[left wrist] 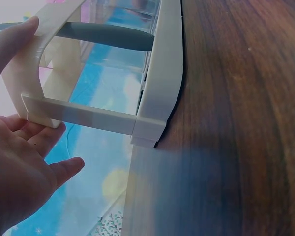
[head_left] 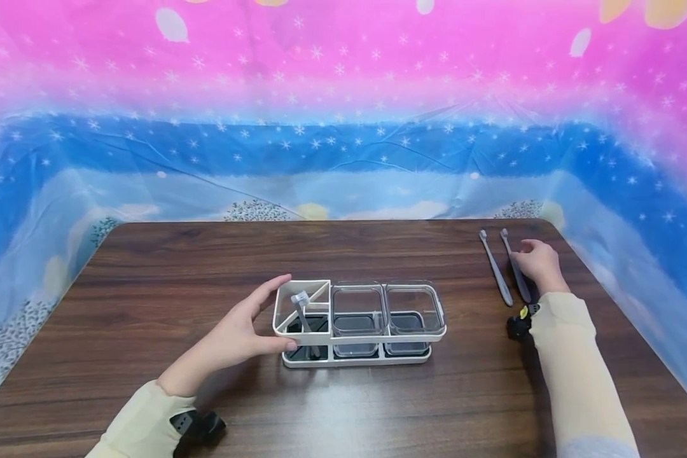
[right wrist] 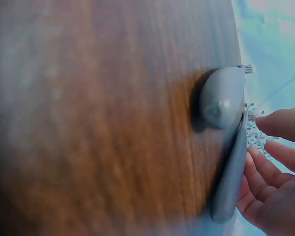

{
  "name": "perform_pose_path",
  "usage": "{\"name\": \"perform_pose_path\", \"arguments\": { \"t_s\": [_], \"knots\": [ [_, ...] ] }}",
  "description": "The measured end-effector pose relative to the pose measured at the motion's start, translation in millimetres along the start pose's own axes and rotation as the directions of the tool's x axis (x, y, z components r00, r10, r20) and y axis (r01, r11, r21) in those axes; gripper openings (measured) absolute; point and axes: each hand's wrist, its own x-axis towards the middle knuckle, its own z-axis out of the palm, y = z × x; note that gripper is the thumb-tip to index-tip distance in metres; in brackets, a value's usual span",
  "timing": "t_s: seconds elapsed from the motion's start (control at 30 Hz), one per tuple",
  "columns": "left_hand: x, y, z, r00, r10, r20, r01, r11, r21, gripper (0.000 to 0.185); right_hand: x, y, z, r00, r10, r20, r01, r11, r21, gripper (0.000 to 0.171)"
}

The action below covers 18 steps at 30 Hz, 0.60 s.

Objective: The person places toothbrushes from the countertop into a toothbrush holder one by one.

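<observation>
While the head view looks down on the brown table [head_left: 149,280], I see the left hand [head_left: 237,334] cupped against the left end of the white organizer [head_left: 357,321], fingers fairly straight and thumb along its front, which I judge steadies the rack more than grips it. One gray toothbrush [head_left: 305,313] already stands tilted in the triangular left compartment, beside two clear cups. Far right, the right hand [head_left: 538,264] rests on the nearer of two loose toothbrushes [head_left: 495,268], which lie side by side near the table's far corner. From the left wrist, the hand [left wrist: 19,147] is spread flat against the organizer frame [left wrist: 88,115], not wrapped round it. From the right wrist, the fingers [right wrist: 278,162] are loosely apart, touching one brush's handle [right wrist: 231,182]; I cannot tell whether they pinch it yet.
</observation>
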Motion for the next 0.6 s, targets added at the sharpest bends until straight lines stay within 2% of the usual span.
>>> {"name": "perform_pose_path", "arguments": {
  "t_s": [0.4,0.6],
  "knots": [
    [-0.4,-0.2,-0.8,1.000,-0.008,0.002,0.008,1.000,-0.010,0.095,4.1,-3.0,3.3,0.998,0.021,0.055,-0.019,0.999,-0.044,0.056],
    [-0.7,-0.6,-0.8,1.000,-0.012,0.005,0.012,1.000,-0.015,0.096,7.5,-2.6,4.7,0.996,0.004,0.087,0.004,0.995,-0.100,0.054]
  ]
}}
